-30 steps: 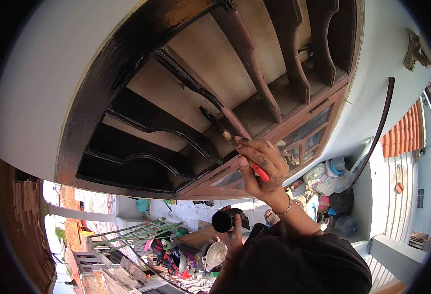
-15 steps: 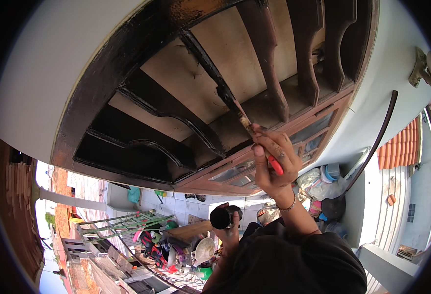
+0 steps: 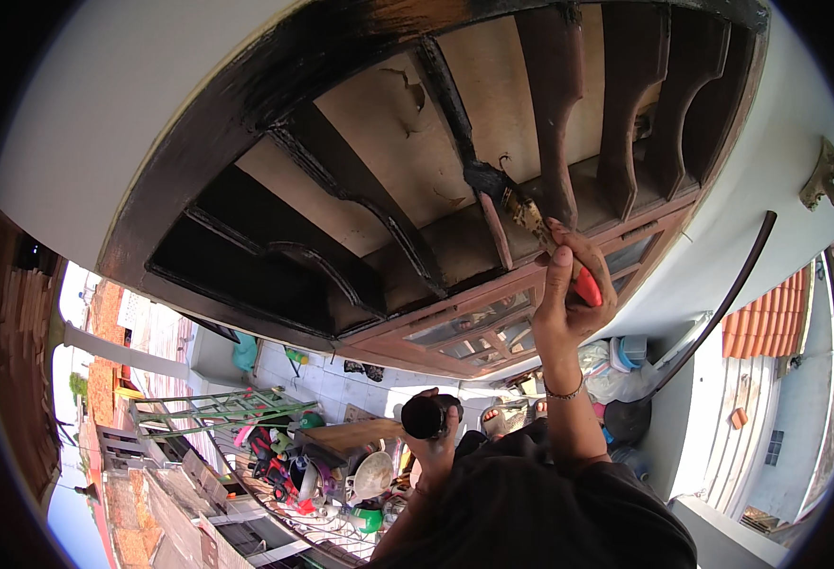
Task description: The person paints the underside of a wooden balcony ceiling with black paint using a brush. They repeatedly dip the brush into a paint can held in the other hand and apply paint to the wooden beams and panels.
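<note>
Paintbrush [image 3: 522, 210] pinched in the curled right hand [image 3: 563, 296].

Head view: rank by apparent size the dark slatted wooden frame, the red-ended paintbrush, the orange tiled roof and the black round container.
1. Dark slatted wooden frame
2. Red-ended paintbrush and orange tiled roof, unranked: the brush looks longer, the roof broader
3. Black round container

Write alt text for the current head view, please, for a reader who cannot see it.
A person's right hand holds a red-handled paintbrush, its black-coated bristles at a partly black, partly brown slat in a wooden frame. Lower down, the left hand grips a round dark container above a tiled floor.
</note>
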Motion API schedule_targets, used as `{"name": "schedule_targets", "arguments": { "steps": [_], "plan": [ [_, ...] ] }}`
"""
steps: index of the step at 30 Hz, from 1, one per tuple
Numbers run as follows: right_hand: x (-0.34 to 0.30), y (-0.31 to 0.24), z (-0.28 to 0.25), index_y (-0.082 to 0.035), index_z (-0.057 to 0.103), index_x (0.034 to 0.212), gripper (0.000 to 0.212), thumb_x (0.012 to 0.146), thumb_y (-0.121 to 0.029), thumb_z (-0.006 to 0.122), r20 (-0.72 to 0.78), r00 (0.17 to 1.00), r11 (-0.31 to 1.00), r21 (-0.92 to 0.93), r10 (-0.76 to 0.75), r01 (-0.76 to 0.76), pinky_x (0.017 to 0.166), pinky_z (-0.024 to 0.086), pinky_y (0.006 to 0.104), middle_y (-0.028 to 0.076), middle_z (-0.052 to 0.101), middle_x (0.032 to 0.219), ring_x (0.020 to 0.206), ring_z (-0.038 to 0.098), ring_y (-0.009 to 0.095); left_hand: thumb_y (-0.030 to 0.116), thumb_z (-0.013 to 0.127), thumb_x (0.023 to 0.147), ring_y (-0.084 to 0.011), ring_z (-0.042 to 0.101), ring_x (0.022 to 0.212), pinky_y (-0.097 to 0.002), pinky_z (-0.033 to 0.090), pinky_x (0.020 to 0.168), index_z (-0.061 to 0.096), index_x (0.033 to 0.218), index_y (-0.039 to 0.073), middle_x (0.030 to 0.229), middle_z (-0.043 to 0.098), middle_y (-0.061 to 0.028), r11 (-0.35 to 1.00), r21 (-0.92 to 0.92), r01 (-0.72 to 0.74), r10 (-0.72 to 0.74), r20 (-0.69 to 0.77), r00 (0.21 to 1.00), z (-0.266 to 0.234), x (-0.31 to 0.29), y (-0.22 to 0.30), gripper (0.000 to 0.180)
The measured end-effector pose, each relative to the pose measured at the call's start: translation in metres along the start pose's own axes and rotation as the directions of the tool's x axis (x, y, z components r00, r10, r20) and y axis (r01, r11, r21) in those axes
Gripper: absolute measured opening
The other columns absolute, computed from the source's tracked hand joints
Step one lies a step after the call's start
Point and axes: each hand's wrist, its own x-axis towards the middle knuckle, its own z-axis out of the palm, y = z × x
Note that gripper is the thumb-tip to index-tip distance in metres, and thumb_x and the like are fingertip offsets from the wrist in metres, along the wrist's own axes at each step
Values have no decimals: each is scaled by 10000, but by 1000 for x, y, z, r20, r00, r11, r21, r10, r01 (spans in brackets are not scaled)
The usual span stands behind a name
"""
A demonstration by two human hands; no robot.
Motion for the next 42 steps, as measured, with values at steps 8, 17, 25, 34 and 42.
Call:
{"name": "schedule_targets", "arguments": {
  "steps": [8, 17, 25, 34, 42],
  "plan": [
    [-9, 1, 18, 51, 674, 1059, 189, 1052, -108, 572, -123, 973, 962, 220, 193, -163, 772, 573, 292, 155, 719, 1084, 962, 709, 194, 50, 801, 851, -190, 638, 1038, -329, 515, 922, 601, 1219, -17, 1170, 659, -103, 1000, 3, 20, -20, -8, 1000, -2, -2, 1, 424],
    [1, 4, 0, 70, 673, 1017, 186, 1040, -99, 599, 1, 995, 995, 20, 100, -100, 717, 571, 280, 147, 727, 1037, 844, 701, 167, 46, 798, 852, -210, 640, 1061, -350, 516, 946, 598, 1210, -26, 1184, 664, -133, 999, -22, 37, -36, 26, 999, -7, 1, -7, 416],
    [28, 8, -20, 70, 688, 1065, 206, 998, -125, 687, 130, 970, 936, 263, 205, -233, 812, 575, 289, 165, 743, 1099, 879, 704, 169, 49, 805, 844, -200, 646, 1056, -340, 522, 934, 590, 1219, -20, 1192, 669, -125, 998, -17, 54, -53, 53, 997, -4, -2, -5, 438],
    [41, 8, -28, 68, 669, 1075, 228, 1000, -146, 690, 169, 939, 896, 287, 301, -339, 824, 570, 289, 154, 747, 1046, 907, 709, 174, 67, 778, 859, -205, 631, 1041, -362, 517, 924, 625, 1184, -16, 1192, 661, -120, 999, 36, 31, -34, 82, 996, 3, -1, 5, 369],
    [47, 17, -28, 61, 660, 1077, 219, 1007, -146, 680, 157, 960, 926, 268, 231, -266, 832, 558, 300, 161, 734, 1101, 881, 699, 174, 20, 828, 813, -124, 669, 908, -280, 542, 831, 641, 1178, -3, 1045, 697, -68, 999, -11, -52, 52, 48, 997, 14, 1, 5, 411]
  ]
}}
